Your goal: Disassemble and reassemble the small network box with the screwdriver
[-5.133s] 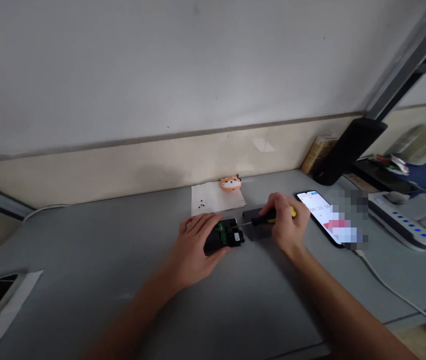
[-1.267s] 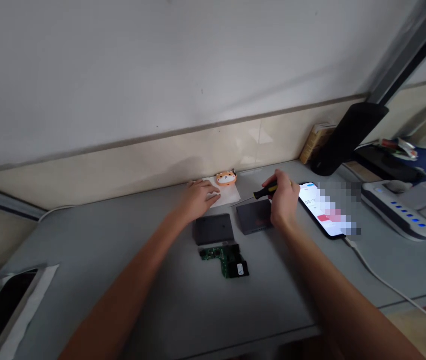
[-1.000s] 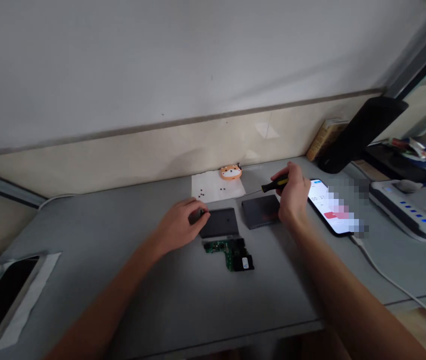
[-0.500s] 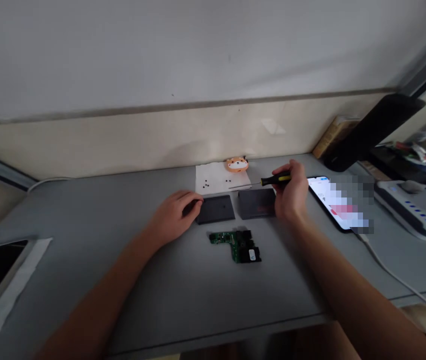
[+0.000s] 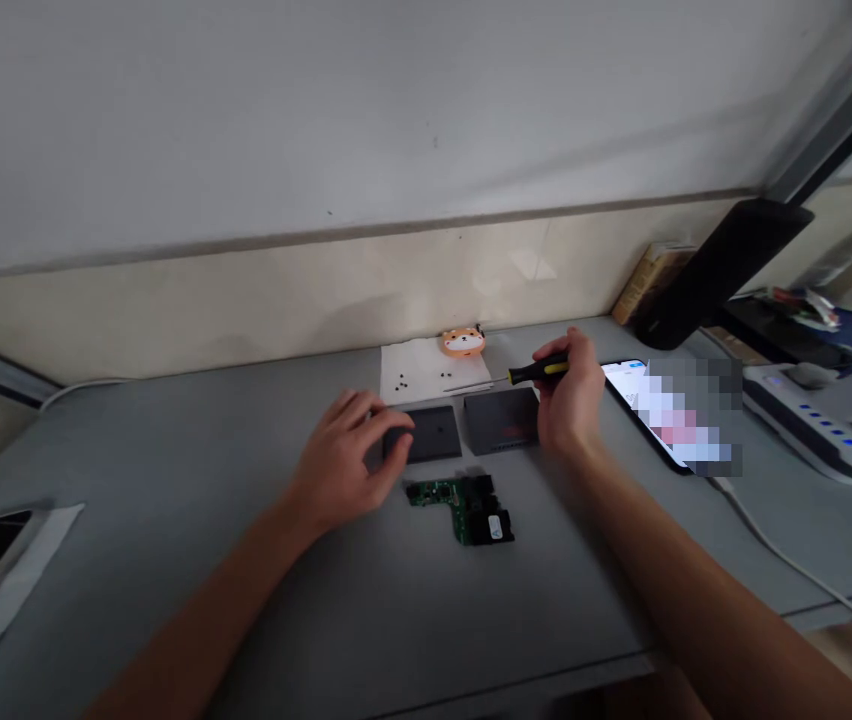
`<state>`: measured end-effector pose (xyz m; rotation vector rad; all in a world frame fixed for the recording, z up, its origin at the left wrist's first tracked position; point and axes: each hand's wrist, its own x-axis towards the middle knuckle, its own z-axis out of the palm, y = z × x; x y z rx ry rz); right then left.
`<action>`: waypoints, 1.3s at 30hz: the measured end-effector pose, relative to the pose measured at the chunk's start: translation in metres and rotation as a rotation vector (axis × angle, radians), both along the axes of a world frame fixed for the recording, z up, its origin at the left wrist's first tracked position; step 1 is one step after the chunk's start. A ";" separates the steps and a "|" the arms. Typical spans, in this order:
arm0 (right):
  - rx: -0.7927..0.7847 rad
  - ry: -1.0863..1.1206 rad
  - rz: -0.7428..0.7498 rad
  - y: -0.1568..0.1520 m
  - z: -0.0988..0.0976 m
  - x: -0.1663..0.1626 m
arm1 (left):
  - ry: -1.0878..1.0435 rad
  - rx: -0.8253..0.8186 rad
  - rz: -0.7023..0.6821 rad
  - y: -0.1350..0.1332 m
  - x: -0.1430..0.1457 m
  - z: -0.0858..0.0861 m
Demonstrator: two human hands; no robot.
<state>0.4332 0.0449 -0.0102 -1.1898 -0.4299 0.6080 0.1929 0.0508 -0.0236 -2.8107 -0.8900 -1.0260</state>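
Note:
In my right hand (image 5: pixel 571 400) is a screwdriver (image 5: pixel 538 371) with a black and yellow handle, its thin shaft pointing left over the edge of a white paper sheet (image 5: pixel 418 362). My left hand (image 5: pixel 355 450) is at the left end of a flat dark panel (image 5: pixel 435 433), thumb and forefinger apart; whether it touches the panel I cannot tell. Beside that panel lies a second dark casing piece (image 5: pixel 497 418), partly behind my right hand. Closer to me rests a green circuit board (image 5: pixel 460 508) with black connectors. Several tiny dark screws (image 5: pixel 400 383) lie on the paper.
An orange animal-faced case (image 5: pixel 463 342) sits at the paper's back edge. To the right are a lit phone (image 5: pixel 632 385) with a white cable (image 5: pixel 778 553), a white power strip (image 5: pixel 808 420), a tall black object (image 5: pixel 726 270) and a book (image 5: pixel 649 280).
The thumb and forefinger of my left hand have spread apart at the panel's left end. My right hand still holds the screwdriver in much the same place. The view has shifted slightly.

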 end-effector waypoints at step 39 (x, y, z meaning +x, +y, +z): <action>0.100 -0.085 0.100 -0.002 0.000 -0.003 | 0.064 -0.331 0.061 0.021 -0.016 -0.011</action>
